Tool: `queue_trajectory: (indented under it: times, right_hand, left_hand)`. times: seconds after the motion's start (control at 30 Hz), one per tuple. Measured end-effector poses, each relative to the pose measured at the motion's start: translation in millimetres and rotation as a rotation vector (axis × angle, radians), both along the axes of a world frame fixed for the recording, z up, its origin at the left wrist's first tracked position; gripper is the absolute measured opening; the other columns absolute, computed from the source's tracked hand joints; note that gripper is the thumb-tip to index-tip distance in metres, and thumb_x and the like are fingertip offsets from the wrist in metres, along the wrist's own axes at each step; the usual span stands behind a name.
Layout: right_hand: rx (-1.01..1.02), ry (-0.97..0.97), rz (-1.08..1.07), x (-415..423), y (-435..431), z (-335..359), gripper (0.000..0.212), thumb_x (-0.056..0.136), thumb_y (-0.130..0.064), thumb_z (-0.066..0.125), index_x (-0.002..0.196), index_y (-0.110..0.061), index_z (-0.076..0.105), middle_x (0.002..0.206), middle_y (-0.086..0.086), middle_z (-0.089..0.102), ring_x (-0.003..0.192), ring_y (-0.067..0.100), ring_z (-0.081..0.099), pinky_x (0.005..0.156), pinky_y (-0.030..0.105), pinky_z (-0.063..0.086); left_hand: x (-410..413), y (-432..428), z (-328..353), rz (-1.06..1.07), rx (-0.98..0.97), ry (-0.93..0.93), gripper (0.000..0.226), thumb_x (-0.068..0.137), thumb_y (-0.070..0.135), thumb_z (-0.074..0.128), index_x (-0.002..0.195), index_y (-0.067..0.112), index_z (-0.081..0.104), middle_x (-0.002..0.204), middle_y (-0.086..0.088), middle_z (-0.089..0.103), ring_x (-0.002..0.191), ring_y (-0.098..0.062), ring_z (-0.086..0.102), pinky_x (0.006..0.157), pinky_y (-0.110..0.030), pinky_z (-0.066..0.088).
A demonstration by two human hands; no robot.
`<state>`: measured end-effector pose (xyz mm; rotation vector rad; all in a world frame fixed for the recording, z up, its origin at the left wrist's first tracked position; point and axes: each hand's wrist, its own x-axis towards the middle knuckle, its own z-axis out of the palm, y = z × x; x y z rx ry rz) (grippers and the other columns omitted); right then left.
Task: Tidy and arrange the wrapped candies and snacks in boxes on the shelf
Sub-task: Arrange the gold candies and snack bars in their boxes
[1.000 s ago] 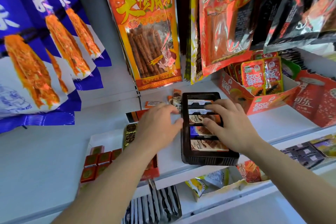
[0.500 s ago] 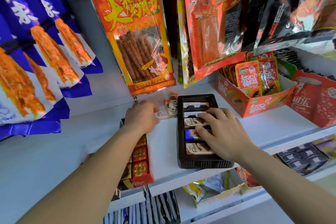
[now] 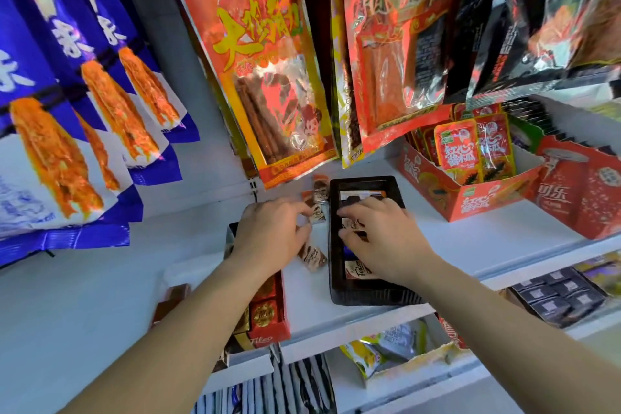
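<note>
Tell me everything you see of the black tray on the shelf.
The black tray is a long, shallow rectangle of dark, plastic-looking material with a raised rim. It lies flat on the white shelf, its short end toward the shelf's front edge. Wrapped candies lie crosswise inside in a row. The right hand rests on them with spread fingers.

A black box [image 3: 366,296] is sitting flat on the shelf [image 3: 470,245], holding wrapped candies [image 3: 358,271]; loose candies [image 3: 313,255] are lying just left.

Right hand [image 3: 383,239] over black tray [image 3: 366,297] of candies [image 3: 358,271]
</note>
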<state>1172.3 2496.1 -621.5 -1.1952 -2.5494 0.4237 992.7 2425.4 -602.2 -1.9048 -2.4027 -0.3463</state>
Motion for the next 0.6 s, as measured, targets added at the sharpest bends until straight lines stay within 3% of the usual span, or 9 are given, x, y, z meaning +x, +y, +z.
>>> queue_trajectory:
  times: [0.17,0.27,0.4,0.5,0.6]
  right_hand:
    - [0.000,-0.084,0.072,-8.2,-5.2,4.1,0.062,0.083,-0.077,0.047,0.134,-0.042,0.054,0.133,-0.007,0.048,0.127,0.023,0.036,0.104,0.045,0.030]
    - [0.043,-0.127,0.117,-15.7,-12.3,0.8,0.052,0.086,-0.070,0.049,0.131,-0.042,0.057,0.132,-0.007,0.044,0.125,0.023,0.036,0.104,0.045,0.030]
    - [0.000,-0.052,0.103,-9.4,-10.3,-5.9,0.039,0.091,-0.059,0.051,0.127,-0.045,0.058,0.129,-0.009,0.043,0.123,0.021,0.036,0.104,0.042,0.029]
    - [0.001,0.000,0.106,-4.7,-9.4,-10.5,0.039,0.092,-0.057,0.051,0.129,-0.044,0.057,0.129,-0.009,0.045,0.124,0.020,0.037,0.106,0.041,0.030]
    - [0.014,0.022,0.104,-4.2,-9.6,-9.2,0.050,0.093,-0.053,0.054,0.140,-0.037,0.050,0.136,-0.009,0.047,0.128,0.021,0.036,0.107,0.042,0.032]
  left_hand:
    - [-2.2,-1.7,-6.7,-0.012,-0.207,0.001,0.044,0.085,0.060,0.061,0.124,0.038,0.061,0.119,0.008,0.063,0.121,-0.020,0.046,0.104,-0.042,0.035]
    - [-6.9,1.4,-8.8,0.012,-0.290,0.011,0.065,0.080,0.069,0.061,0.133,0.032,0.055,0.129,0.001,0.058,0.125,-0.024,0.041,0.103,-0.040,0.035]
    - [-6.0,1.9,-6.1,0.014,-0.295,0.026,0.076,0.070,0.076,0.066,0.132,0.032,0.056,0.122,0.000,0.059,0.121,-0.025,0.042,0.100,-0.040,0.036]
    - [-8.6,0.6,-6.4,0.040,-0.216,-0.158,0.067,0.065,0.066,0.077,0.122,0.033,0.064,0.113,0.002,0.060,0.115,-0.025,0.047,0.096,-0.042,0.043]
    - [-13.0,-4.3,-0.1,0.044,0.009,-0.407,0.030,0.077,0.043,0.080,0.104,0.034,0.072,0.098,0.010,0.066,0.098,-0.016,0.060,0.083,-0.040,0.052]
